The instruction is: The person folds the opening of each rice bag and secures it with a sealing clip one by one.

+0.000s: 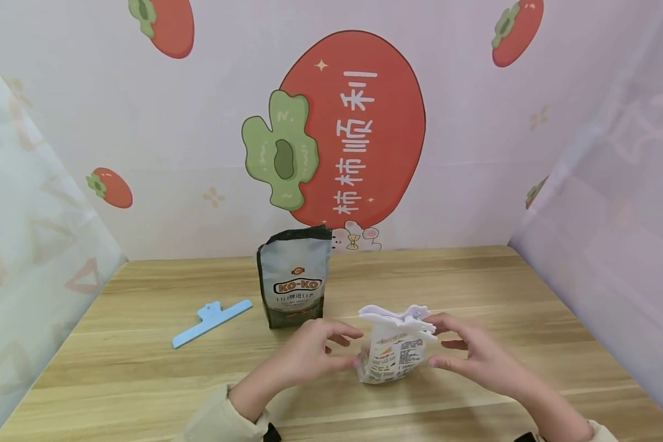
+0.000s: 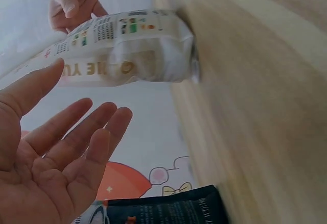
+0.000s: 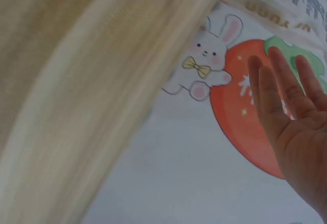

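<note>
A white printed bag (image 1: pixel 396 357) stands on the table between my two hands, its crumpled top showing a wavy lavender edge. My left hand (image 1: pixel 316 348) is at the bag's left side, fingers loosely bent, the thumb tip close to its lower edge. In the left wrist view, the palm of the left hand (image 2: pixel 66 168) faces the bag (image 2: pixel 138 50) with spread fingers. On the other side is my right hand (image 1: pixel 475 355), its fingertips near the bag's top right corner. The right wrist view shows the right hand (image 3: pixel 299 122) with fingers extended below the bag (image 3: pixel 271 4).
A dark green and silver KO-KO bag (image 1: pixel 295 282) stands upright behind and left of the white bag. Further left, a light blue bag clip (image 1: pixel 212 321) lies on the wooden table (image 1: pixel 143 380). A printed cloth (image 1: pixel 464 153) walls the back and sides.
</note>
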Demonstrator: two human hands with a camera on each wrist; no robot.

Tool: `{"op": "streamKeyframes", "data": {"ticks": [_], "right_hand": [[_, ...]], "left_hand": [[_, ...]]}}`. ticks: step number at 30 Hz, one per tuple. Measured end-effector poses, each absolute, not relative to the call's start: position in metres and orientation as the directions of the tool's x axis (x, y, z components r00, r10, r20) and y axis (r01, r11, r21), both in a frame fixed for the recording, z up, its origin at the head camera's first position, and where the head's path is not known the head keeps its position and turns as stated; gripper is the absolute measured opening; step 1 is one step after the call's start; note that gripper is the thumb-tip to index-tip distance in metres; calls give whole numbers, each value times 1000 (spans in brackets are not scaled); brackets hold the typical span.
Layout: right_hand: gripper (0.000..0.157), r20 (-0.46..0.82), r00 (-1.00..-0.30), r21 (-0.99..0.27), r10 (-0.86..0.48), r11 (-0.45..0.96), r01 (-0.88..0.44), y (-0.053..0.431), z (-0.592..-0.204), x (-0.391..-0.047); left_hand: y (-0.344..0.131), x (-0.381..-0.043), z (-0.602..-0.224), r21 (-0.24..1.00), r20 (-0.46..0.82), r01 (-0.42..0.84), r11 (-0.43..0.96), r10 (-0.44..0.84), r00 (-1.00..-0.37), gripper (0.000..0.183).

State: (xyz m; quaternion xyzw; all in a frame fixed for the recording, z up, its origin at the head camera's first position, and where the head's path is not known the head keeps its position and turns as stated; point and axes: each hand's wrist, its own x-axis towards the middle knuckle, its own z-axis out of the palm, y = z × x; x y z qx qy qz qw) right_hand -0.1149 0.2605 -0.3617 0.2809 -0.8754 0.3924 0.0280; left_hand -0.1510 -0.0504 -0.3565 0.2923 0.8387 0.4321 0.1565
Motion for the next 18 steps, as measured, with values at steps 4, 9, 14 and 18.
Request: {"op": "streamKeyframes", "data": {"ticks": [4, 9, 14, 18], "right_hand": [[50, 195, -855, -708, -481, 534, -462, 260, -368, -117], [50, 183, -854, -733, -487, 512, -448, 259, -370, -118], [49, 161, -848, -759, -504, 486, -433, 257, -376, -124], [57, 90, -850, -837, -520, 423, -347, 254, -378, -125]], "left_hand": [[-49, -149, -363, 816, -2, 357, 454, 620, -784, 44], [-45, -149, -370, 790, 23, 393, 471, 617, -787, 52], [-40, -148, -374, 781, 14, 394, 484, 617, -787, 52], [-36, -148, -377, 812, -27, 340, 474, 613, -790, 52]]}}
